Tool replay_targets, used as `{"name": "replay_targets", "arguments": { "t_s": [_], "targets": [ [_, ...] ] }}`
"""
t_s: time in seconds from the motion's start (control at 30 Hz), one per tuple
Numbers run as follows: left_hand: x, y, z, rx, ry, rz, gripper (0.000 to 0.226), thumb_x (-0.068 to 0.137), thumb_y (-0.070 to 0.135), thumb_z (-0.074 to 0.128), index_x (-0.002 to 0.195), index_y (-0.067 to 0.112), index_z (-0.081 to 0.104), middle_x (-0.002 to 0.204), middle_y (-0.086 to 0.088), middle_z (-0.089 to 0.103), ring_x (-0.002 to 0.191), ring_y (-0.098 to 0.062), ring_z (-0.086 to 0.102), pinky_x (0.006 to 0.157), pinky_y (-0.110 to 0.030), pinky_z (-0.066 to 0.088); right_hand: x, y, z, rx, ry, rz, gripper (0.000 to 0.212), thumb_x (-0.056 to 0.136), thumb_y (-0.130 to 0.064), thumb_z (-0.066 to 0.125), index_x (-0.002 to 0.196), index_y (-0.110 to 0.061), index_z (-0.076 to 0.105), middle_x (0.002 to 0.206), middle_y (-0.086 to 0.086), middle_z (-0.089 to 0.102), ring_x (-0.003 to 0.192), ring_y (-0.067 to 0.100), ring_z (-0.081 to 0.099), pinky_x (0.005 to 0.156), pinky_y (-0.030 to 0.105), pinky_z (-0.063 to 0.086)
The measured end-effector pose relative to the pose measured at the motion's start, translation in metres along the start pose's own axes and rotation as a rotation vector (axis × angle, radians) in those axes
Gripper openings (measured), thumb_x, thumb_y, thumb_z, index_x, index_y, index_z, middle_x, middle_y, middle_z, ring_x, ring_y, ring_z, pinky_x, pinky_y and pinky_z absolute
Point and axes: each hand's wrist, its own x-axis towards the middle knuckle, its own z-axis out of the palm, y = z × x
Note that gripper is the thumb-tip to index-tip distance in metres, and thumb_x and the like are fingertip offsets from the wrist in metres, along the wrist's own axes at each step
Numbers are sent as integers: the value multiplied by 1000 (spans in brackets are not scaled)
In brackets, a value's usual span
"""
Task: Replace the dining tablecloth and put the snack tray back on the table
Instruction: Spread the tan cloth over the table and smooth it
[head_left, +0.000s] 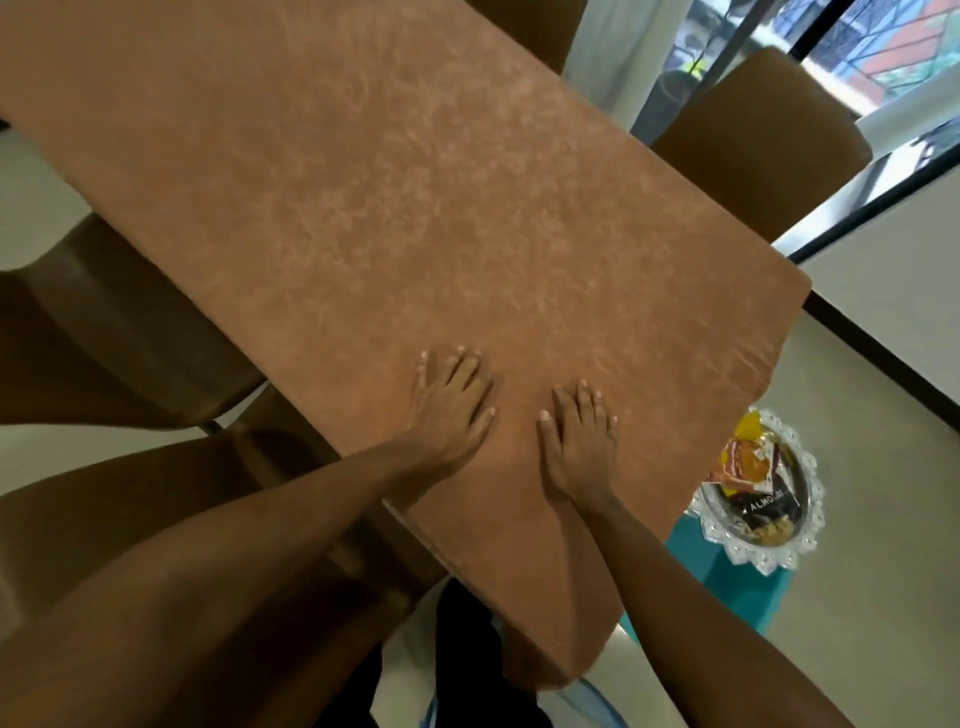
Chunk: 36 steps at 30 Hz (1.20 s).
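A mottled brown tablecloth (395, 197) covers the dining table, its near end hanging over the edge toward me. My left hand (452, 405) lies flat, palm down, on the cloth near that edge, fingers spread. My right hand (576, 441) lies flat beside it, a short gap between them. Neither hand holds anything. The snack tray (810, 525), clear with a scalloped rim and snack packets inside, rests on a teal stool (727, 587) below the table's right corner.
Brown upholstered chairs stand at the left (119, 332) and far right (753, 140) of the table. A window with a dark frame (831, 47) is beyond. Pale floor (883, 545) extends to the right, with a white wall and dark skirting.
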Motion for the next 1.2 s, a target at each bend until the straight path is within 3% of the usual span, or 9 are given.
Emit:
{"name": "replay_targets", "arguments": {
  "t_s": [0.13,0.33,0.53,0.7,0.9,1.2],
  "targets": [
    [60,29,16,7,-25,7,55,94,50,38,142,26,50,159,-1,34,149,-25,22,118,-63,5,48,65,-19,11,91,73,49,106,-47,36,151,-29,42,166,4,24,154,26,15,124,52,9],
    [181,113,49,46,-123,51,64,94,62,29,151,34,32,164,2,20,152,-25,8,115,-64,-3,111,176,-57,-82,157,303,59,104,-54,30,154,-24,36,164,12,27,151,32,22,121,54,18],
    [279,162,69,90,-206,23,73,90,73,16,155,39,18,167,1,7,153,-27,1,109,-68,-11,196,193,-72,-50,143,183,64,101,-63,26,155,-29,31,168,2,17,155,23,7,123,53,1],
    [355,199,84,108,-228,66,72,89,75,11,154,45,7,167,2,0,153,-28,-4,109,-70,-12,256,242,-89,8,216,289,68,98,-69,27,156,-35,26,169,4,12,155,26,5,123,55,-1],
    [384,247,105,141,-199,96,69,90,76,4,154,49,-1,167,4,-5,152,-31,-9,108,-70,-13,283,301,-104,141,244,447,71,96,-72,26,157,-36,19,170,1,4,155,29,1,120,63,3],
    [411,263,114,161,-150,106,69,89,77,3,153,51,-6,167,6,-8,152,-31,-10,108,-73,-11,311,328,-112,241,260,453,75,99,-69,20,161,-31,4,170,-4,-4,156,26,3,121,58,6]
  ]
}}
